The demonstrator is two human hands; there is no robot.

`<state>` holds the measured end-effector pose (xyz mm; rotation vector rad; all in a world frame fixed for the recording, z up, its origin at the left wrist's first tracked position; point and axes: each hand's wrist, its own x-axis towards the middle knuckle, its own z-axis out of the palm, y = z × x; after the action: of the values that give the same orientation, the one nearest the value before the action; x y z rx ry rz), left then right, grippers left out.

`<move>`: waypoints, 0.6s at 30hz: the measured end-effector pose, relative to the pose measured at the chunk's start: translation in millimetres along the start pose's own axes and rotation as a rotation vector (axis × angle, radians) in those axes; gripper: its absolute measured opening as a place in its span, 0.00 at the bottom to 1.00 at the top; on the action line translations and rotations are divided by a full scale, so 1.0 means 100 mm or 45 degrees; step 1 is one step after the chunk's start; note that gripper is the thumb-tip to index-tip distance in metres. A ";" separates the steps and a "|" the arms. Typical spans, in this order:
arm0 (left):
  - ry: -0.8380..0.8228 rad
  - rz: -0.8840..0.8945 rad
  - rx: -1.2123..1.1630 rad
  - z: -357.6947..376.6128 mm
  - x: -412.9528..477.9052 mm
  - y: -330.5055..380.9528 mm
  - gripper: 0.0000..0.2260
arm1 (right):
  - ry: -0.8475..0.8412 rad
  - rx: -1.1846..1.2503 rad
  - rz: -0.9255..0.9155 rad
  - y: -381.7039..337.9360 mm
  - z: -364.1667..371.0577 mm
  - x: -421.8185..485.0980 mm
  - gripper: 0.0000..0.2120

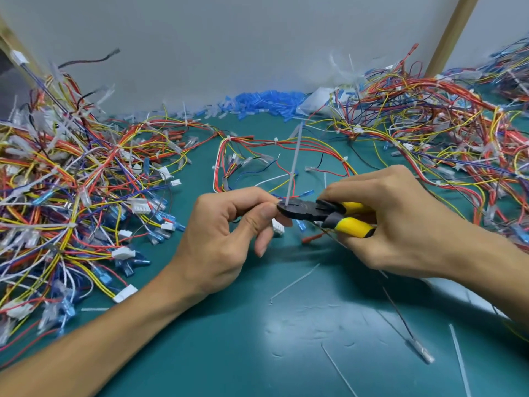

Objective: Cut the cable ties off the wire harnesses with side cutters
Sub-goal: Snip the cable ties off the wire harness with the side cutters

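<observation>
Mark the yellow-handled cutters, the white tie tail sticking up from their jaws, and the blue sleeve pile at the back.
Yellow-handled black side cutters (306,212): head view, black head.
White plastic cable tie tail (294,159): head view, mid-strip.
Pile of blue plastic sleeves (266,103): head view, pile's middle.

A single wide-angle view from the person's head faces forward and down over the teal counter (257,353). The left hand (226,239) and right hand (400,224) sit close beneath it, mid-frame. A grey wall (257,38) closes the far side.
</observation>
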<state>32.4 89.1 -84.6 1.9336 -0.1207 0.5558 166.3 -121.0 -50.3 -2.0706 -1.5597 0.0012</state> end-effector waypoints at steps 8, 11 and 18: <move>-0.138 -0.140 -0.292 -0.04 0.00 0.05 0.15 | -0.035 0.032 0.041 -0.02 0.00 0.00 0.06; -0.148 -0.159 -0.291 -0.03 0.01 0.04 0.15 | -0.046 0.020 0.054 -0.03 0.01 0.01 0.06; -0.136 -0.159 -0.264 -0.03 0.03 0.03 0.16 | -0.062 0.118 0.116 -0.10 0.01 0.00 0.09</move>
<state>32.9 91.3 -79.9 1.7544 -0.1200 0.3431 156.8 -119.0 -46.6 -2.0807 -1.4640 0.1547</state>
